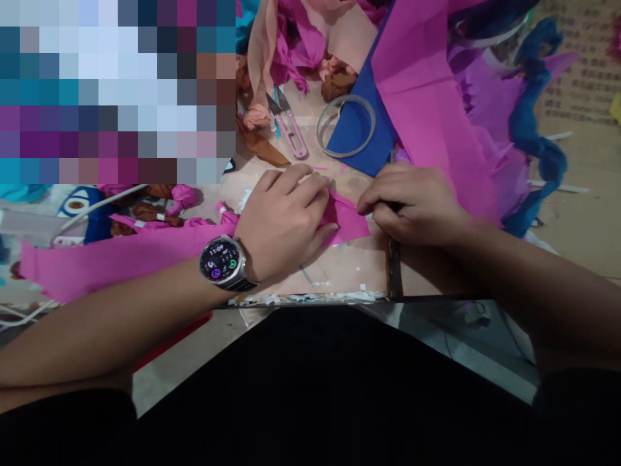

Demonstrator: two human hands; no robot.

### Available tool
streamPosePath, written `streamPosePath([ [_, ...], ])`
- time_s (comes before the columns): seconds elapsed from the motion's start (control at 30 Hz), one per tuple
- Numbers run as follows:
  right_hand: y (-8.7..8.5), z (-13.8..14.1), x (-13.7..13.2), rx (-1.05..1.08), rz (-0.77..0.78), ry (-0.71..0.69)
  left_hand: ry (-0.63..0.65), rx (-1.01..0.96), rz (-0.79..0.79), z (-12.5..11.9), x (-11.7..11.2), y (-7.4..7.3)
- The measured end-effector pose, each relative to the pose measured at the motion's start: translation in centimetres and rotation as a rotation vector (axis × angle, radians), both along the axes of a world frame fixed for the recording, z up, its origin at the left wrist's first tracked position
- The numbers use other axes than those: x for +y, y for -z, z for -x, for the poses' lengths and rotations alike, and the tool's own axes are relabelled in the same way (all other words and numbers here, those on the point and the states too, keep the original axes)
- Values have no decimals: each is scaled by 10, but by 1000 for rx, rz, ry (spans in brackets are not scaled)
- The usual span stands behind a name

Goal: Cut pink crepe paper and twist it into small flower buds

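The person's left hand [291, 220] lies palm down over a magenta strip [160, 255] on the tabletop [339, 268], its fingers bent and its thumb tip resting on the strip; whether the material is pinched underneath cannot be told. The strip stretches from the left side of the scene toward the left hand, and a magenta end shows between the two hands, near the near edge of the tabletop. The right hand [412, 202] is curled, thumb folded toward the forefinger, with its fingertips at the right side of that end; whether they grip the edge is hidden. A black-faced smartwatch [223, 261] sits on the left wrist. Beyond the left hand, pink-handled thread snips [292, 133] lie with their blades pointing far and left. To their right, a tape ring [320, 133] rests partly over a blue sheet [381, 145]. A broad pink sheet [427, 97] overlaps the blue one and reaches past the right hand's far side, beside a purple bundle [490, 103] and a twisted teal strip [536, 152]. Peach strips [262, 52] lie at the far side, and small white scraps [310, 298] line the near edge.
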State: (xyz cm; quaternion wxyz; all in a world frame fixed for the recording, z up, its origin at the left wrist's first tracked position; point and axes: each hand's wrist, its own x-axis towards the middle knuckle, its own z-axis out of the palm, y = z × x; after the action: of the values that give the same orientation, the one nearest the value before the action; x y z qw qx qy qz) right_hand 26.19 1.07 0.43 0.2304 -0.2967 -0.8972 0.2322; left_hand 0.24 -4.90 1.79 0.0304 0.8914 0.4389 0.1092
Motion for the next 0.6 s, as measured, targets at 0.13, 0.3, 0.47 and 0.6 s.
streamPosePath([
  [0.13, -1, 0, 0, 15, -19, -17, 18, -42, 21, -1, -2, -1],
  [0.3, 2, 0, 0, 38, -31, -30, 18, -97, 80, -1, 0, 2],
  [0.47, 0, 0, 0, -2, 15, -47, 23, -87, 68, -1, 0, 4],
  [0.6, -3, 0, -1, -58, 57, -27, 15, -91, 78, -1, 0, 4],
])
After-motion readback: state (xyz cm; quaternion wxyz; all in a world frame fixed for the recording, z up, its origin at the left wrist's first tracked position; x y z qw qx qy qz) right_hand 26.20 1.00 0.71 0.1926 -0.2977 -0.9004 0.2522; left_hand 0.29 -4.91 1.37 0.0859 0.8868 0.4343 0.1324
